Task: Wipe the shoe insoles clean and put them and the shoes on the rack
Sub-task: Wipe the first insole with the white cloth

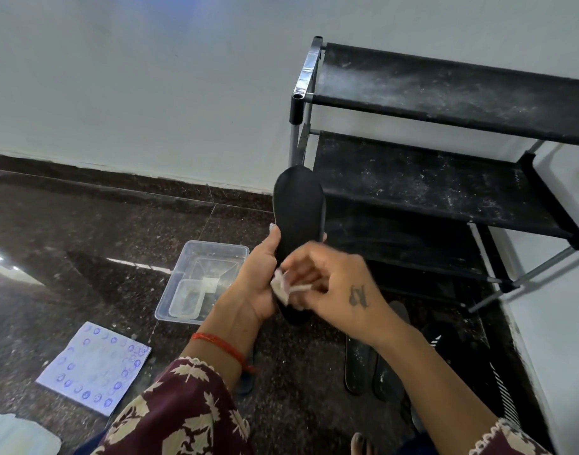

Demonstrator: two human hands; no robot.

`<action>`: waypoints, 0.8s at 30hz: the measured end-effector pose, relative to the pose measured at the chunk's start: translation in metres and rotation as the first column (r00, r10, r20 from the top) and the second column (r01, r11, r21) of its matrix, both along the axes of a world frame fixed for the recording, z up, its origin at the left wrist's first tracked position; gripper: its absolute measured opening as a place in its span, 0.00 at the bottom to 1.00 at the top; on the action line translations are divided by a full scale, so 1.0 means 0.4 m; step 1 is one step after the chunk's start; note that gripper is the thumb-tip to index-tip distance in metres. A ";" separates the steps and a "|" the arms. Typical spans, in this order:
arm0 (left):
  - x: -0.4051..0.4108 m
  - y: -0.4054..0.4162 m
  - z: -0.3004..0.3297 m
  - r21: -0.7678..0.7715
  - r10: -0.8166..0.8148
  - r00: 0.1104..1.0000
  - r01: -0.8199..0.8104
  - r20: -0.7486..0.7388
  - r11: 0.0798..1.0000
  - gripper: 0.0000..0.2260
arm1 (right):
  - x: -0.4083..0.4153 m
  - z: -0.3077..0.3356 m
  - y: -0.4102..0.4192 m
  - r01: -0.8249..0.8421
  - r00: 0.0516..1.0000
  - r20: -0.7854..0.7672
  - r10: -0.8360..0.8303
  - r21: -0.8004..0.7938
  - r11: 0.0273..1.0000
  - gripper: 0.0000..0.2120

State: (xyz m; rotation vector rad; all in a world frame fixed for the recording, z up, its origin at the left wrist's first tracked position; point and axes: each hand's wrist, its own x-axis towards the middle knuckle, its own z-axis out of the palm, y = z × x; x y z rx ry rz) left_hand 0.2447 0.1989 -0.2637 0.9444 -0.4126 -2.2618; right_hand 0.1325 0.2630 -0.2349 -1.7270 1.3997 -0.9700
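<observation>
left hand gripping insole, right hand pinching wipe

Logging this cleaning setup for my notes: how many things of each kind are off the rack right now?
Black foam insoles: 3, one held, two on the floor
Clear plastic tubs: 2, large, small inside it
White wipe: 1
Blue-printed cloth: 1
Total: 7

The dark speckled stone floor is polished glossy, the black rack pairs dusty matt cloth shelves with shiny metal tubes, and the clear plastic tub looks smooth.
</observation>
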 end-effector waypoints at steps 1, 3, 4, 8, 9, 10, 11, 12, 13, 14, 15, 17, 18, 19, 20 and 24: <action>0.003 -0.003 -0.005 0.009 0.005 1.000 -0.005 -0.008 1.000 0.30 | 0.008 -0.002 0.004 -0.061 0.996 -0.063 0.061 0.003 0.998 0.13; 0.008 -0.001 -0.005 0.016 0.000 1.000 0.000 -0.003 1.000 0.30 | 0.010 -0.008 0.003 -0.116 0.980 -0.169 0.110 -0.028 0.993 0.12; 0.010 0.000 -0.004 0.010 -0.001 1.000 0.001 0.001 1.000 0.30 | 0.006 -0.010 0.000 -0.136 0.971 -0.208 0.122 -0.056 0.989 0.12; 0.005 0.003 0.000 -0.009 0.001 1.000 -0.001 0.030 1.000 0.30 | -0.008 -0.027 -0.007 -0.159 0.910 -0.404 0.095 -0.128 0.979 0.13; 0.004 0.002 -0.002 -0.016 0.003 0.999 -0.003 0.048 1.000 0.30 | -0.008 -0.031 -0.007 -0.132 0.889 -0.455 0.052 -0.145 0.981 0.11; 0.003 0.003 0.000 -0.018 0.006 0.998 -0.005 0.055 1.000 0.30 | -0.011 -0.035 -0.007 -0.096 0.870 -0.492 -0.001 -0.172 0.980 0.10; 0.002 0.003 -0.001 -0.018 0.008 0.999 -0.008 0.046 1.000 0.30 | -0.015 -0.037 -0.007 -0.046 0.858 -0.509 -0.071 -0.213 0.976 0.08; -0.001 0.005 0.000 -0.021 0.002 1.000 -0.002 0.027 1.000 0.30 | -0.021 -0.038 -0.010 0.016 0.851 -0.504 -0.149 -0.258 0.966 0.07; -0.003 0.006 -0.001 -0.025 -0.004 1.000 0.004 0.015 1.000 0.29 | -0.027 -0.038 -0.013 0.084 0.850 -0.478 -0.223 -0.295 0.952 0.07; -0.006 0.007 0.002 -0.027 -0.003 1.000 0.003 0.009 1.000 0.28 | -0.031 -0.038 -0.017 0.150 0.858 -0.427 -0.284 -0.322 0.935 0.06; -0.008 0.007 0.002 -0.029 -0.003 1.000 0.003 0.006 1.000 0.28 | -0.031 -0.034 -0.019 0.199 0.881 -0.356 -0.313 -0.322 0.926 0.07; -0.007 0.003 0.000 -0.025 -0.016 1.000 0.015 -0.019 1.000 0.31 | -0.021 -0.021 -0.016 0.197 0.951 -0.188 -0.244 -0.235 0.952 0.07; -0.005 0.003 0.005 -0.022 -0.036 0.999 0.035 -0.019 0.999 0.32 | -0.013 -0.013 -0.012 0.145 0.980 -0.116 -0.164 -0.157 0.977 0.06; -0.002 0.004 0.007 -0.008 -0.046 0.999 0.046 -0.008 0.999 0.33 | -0.005 -0.006 -0.008 0.074 0.994 -0.071 -0.079 -0.069 0.995 0.06; 0.001 0.006 0.010 0.010 -0.050 0.999 0.050 -0.003 0.999 0.32 | -0.001 -0.004 -0.005 0.009 0.998 -0.064 -0.009 -0.003 1.000 0.07; 0.007 0.000 -0.002 0.021 -0.003 0.998 0.002 0.063 1.000 0.27 | -0.008 -0.003 -0.008 -0.091 0.985 -0.144 0.095 0.032 0.995 0.06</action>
